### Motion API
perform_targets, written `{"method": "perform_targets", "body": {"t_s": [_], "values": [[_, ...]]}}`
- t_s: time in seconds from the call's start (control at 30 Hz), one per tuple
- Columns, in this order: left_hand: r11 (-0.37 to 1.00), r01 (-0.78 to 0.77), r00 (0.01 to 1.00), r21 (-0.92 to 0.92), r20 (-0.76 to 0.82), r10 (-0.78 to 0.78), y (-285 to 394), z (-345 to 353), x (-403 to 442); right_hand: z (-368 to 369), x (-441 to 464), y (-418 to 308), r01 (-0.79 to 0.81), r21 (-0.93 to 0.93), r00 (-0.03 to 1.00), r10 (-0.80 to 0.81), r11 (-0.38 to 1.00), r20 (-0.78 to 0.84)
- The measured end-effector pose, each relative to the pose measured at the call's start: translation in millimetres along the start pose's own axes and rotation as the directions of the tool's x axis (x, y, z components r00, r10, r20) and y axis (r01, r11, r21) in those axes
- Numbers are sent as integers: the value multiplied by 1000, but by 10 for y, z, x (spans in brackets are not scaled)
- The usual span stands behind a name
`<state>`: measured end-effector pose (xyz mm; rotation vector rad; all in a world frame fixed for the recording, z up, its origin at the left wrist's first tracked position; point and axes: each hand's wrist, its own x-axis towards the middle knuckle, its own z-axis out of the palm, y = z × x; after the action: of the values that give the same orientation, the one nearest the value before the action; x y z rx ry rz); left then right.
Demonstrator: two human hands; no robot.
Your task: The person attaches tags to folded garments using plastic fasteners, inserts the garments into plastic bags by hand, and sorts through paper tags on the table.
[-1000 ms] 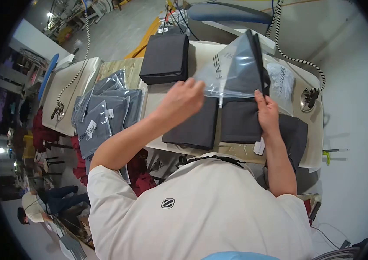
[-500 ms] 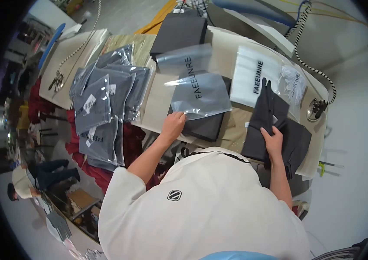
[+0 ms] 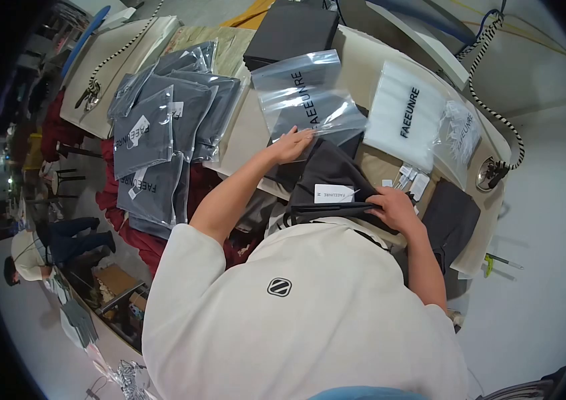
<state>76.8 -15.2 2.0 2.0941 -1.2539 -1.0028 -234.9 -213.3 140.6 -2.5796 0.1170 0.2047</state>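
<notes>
My left hand [image 3: 292,145] is at the near edge of a clear plastic bag [image 3: 341,107] printed FAEEUNRE, thumb and fingers closed on the edge. The bag lies over dark folded cloth [image 3: 281,175]. Just below, close to my body, a folded dark grey garment [image 3: 336,167] rests with a white hang tag [image 3: 334,194] facing up. My right hand [image 3: 391,208] grips this garment at its right end, fingers partly hidden under the fold. Another folded dark garment [image 3: 452,217] lies to the right of my right hand.
Bagged dark garments [image 3: 146,123] are piled at the left. A stack of white printed bags [image 3: 403,110], a crumpled clear bag [image 3: 461,130] and several loose tags [image 3: 411,181] lie at right. A black box-like stack [image 3: 293,30] stands behind. A person [image 3: 29,257] is far left.
My right hand has brought the dark garment leftward from the right side, and its tag now shows. My left hand and the bag's near edge have moved away from my body.
</notes>
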Motion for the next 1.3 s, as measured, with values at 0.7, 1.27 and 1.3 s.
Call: {"method": "perform_targets", "body": {"t_s": [0.7, 1.27, 1.3], "values": [[983, 51, 814, 178, -577, 62, 1341, 147, -698, 13, 289, -278, -319, 12, 928, 316, 948, -196], [909, 113, 879, 401, -467, 97, 572, 278, -244, 362, 721, -477, -173, -179, 970, 137, 968, -198], [908, 108, 880, 405, -463, 103, 570, 257, -230, 366, 609, -498, -246, -216, 959, 204, 945, -199]]}}
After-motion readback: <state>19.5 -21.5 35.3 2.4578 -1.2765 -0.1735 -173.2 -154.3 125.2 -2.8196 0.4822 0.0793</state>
